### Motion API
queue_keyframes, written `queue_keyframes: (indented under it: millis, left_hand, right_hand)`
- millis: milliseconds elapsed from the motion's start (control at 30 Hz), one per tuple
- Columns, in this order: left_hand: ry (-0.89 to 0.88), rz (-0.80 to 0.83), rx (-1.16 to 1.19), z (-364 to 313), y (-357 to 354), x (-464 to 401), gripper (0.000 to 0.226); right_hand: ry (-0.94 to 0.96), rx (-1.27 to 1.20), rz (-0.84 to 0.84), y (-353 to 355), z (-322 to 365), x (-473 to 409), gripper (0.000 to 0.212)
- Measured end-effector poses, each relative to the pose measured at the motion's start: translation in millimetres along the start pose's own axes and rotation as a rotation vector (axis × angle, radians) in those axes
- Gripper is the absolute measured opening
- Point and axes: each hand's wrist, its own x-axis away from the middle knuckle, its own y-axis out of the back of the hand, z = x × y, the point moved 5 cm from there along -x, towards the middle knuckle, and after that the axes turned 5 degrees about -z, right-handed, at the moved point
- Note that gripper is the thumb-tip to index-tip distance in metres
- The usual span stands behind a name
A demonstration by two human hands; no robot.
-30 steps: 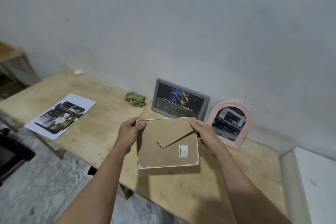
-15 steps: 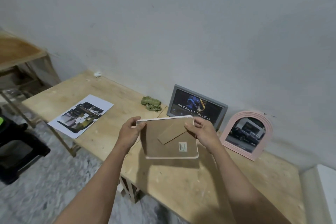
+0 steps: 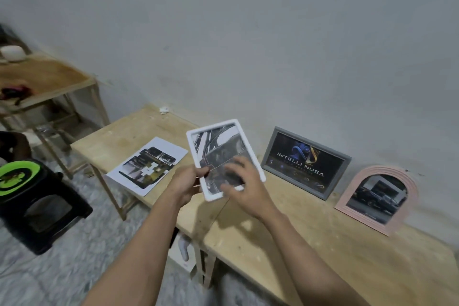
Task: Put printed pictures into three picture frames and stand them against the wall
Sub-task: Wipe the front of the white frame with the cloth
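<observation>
**White frame flipped face-up, wall spot ahead**

Turned over since a second ago, the white frame (image 3: 224, 156) shows its picture. Left hand (image 3: 185, 182) pinches its lower-left edge; right hand (image 3: 244, 185) lies spread across the glass. Its long axis tilts up toward the wall (image 3: 248, 45), left of the grey frame (image 3: 306, 163) on the worktop (image 3: 285, 243).

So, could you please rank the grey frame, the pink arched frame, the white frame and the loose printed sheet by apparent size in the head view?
1. Grey frame
2. Printed sheet and pink arched frame: too close to rank
White frame: held nearer the camera, so unsure.
</observation>
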Motion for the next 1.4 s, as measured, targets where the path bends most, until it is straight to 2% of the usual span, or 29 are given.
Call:
queue_keyframes:
  millis: [67, 133, 200, 300, 467, 533, 633, 733, 833, 933, 1033, 1100, 1167, 1233, 1333, 1400]
  left_hand:
    - [-0.035, 0.029, -0.027, -9.2, 29.1, 0.3, 0.011]
    - [-0.048, 0.073, -0.043, -14.4, 49.8, 1.6, 0.011]
    - [-0.058, 0.115, -0.031, -17.9, 63.9, 3.1, 0.012]
    - [-0.096, 0.098, -0.057, -21.7, 78.1, 1.5, 0.013]
    - [-0.175, 0.000, -0.316, -24.7, 102.3, -14.8, 0.016]
    - [-0.150, -0.007, -0.291, -22.9, 104.9, -25.6, 0.018]
    - [-0.111, -0.039, -0.096, -23.1, 102.0, -46.8, 0.022]
    - [-0.124, -0.140, 0.073, -28.6, 95.8, -79.1, 0.023]
    - [-0.121, -0.220, 0.070, -33.0, 84.6, -117.4, 0.027]
    - [-0.084, -0.233, 0.079, -35.3, 72.6, -154.1, 0.023]
    - [-0.046, -0.229, 0.074, -35.7, 65.6, -189.7, 0.027]
    - [-0.021, -0.231, 0.072, -36.6, 57.9, -211.1, 0.019]
    - [0.000, -0.245, 0.059, -35.8, 53.1, -230.8, 0.015]
    - [0.007, -0.254, 0.024, -35.9, 47.6, -245.6, 0.017]
    - [0.027, -0.244, 0.002, -31.1, 42.2, -264.1, 0.020]
    - [0.039, -0.226, 0.005, -26.2, 42.2, -271.5, 0.020]
  right_hand:
    - [-0.146, -0.010, -0.254, 7.1, 0.6, -9.7, 0.037]
    - [-0.332, 0.020, -0.384, 9.7, -0.1, -16.7, 0.037]
    - [-0.504, -0.021, -0.350, -4.6, -1.9, -24.0, 0.053]
    - [-0.560, 0.056, -0.357, -28.5, -1.2, -30.8, 0.071]
    - [-0.556, 0.110, -0.346, -56.8, -2.2, -40.9, 0.061]
    - [-0.559, 0.111, -0.328, -65.2, -9.2, -49.2, 0.058]
    - [-0.565, 0.051, -0.317, -78.1, -25.3, -65.1, 0.062]
    - [-0.555, -0.008, -0.248, -91.1, -45.4, -83.8, 0.067]
    - [-0.646, -0.187, -0.157, -97.9, -78.1, -108.7, 0.065]
    - [-0.745, -0.327, -0.025, -98.2, -123.0, -144.5, 0.058]
    - [-0.692, -0.157, -0.048, -83.8, -169.7, -192.2, 0.023]
    - [-0.668, 0.049, 0.065, -81.5, -210.2, -223.3, 0.004]
    - [-0.639, 0.358, 0.271, -89.4, -253.1, -246.9, 0.040]
    - [-0.556, 0.512, 0.409, -98.7, -285.4, -261.6, 0.062]
    - [-0.443, 0.540, 0.542, -125.6, -325.8, -262.7, 0.078]
    - [-0.435, 0.494, 0.515, -130.5, -331.9, -262.2, 0.068]
